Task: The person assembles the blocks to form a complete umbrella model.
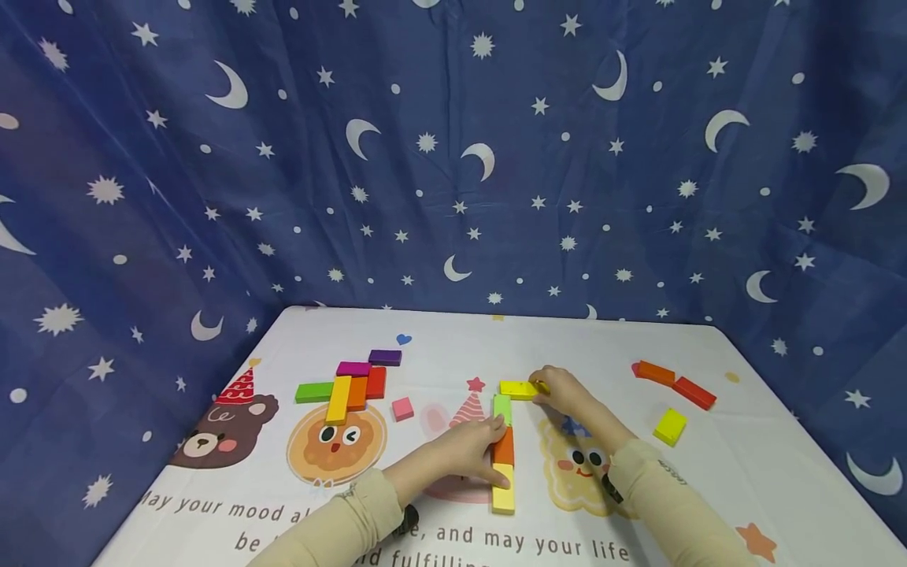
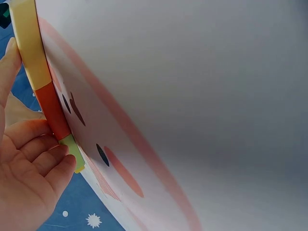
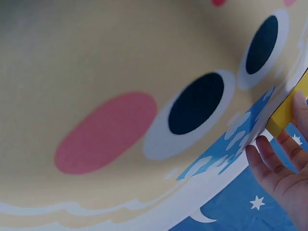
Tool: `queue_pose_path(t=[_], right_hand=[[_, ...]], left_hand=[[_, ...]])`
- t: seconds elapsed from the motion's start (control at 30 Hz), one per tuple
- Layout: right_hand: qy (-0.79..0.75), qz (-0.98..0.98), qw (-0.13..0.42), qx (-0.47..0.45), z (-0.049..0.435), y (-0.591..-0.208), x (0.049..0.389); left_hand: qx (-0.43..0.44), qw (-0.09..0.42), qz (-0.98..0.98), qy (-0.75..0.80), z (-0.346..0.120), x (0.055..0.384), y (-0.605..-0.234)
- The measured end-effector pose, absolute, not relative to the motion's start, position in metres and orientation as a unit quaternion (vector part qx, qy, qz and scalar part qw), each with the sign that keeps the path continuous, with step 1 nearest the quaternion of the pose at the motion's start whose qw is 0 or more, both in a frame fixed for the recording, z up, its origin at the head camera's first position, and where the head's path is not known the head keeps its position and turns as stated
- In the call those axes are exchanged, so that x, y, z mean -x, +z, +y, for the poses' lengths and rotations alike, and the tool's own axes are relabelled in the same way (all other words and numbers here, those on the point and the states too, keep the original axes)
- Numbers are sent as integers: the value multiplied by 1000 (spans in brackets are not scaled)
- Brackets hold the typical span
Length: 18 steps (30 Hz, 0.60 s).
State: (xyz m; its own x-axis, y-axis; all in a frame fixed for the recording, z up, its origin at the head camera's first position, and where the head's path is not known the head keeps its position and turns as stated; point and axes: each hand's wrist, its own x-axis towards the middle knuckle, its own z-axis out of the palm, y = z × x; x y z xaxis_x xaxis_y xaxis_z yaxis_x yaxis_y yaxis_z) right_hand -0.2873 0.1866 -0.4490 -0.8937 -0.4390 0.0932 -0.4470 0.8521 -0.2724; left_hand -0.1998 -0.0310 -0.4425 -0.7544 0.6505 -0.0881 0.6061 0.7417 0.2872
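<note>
A column of a light green block (image 1: pixel 502 407), an orange block (image 1: pixel 504 450) and a pale yellow block (image 1: pixel 503 500) lies end to end on the table. Along its left side rests my left hand (image 1: pixel 469 450), thumb at the pale yellow block and fingers by the orange and green ones. In the left wrist view those fingers (image 2: pixel 45 154) look relaxed against the blocks. At the column's far end a yellow block (image 1: pixel 516 390) lies crosswise, reaching right. My right hand (image 1: pixel 563 391) pinches its right end; the right wrist view shows the thumb against this yellow block (image 3: pixel 284 115).
To the left sits a cluster with green (image 1: pixel 314 392), yellow (image 1: pixel 338 400), red and purple blocks, and a pink block (image 1: pixel 402 409) beside it. At right lie an orange block (image 1: pixel 656 373), a red block (image 1: pixel 694 393) and another yellow block (image 1: pixel 669 427). A starry curtain (image 1: pixel 453 197) hangs behind.
</note>
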Motion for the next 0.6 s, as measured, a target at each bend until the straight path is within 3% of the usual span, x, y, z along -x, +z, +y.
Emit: queue_pose_path(t=[0.6], right_hand=[[155, -963, -11, -221, 189, -446, 287]], left_hand=[[-334, 107, 927, 136, -31, 201, -442]])
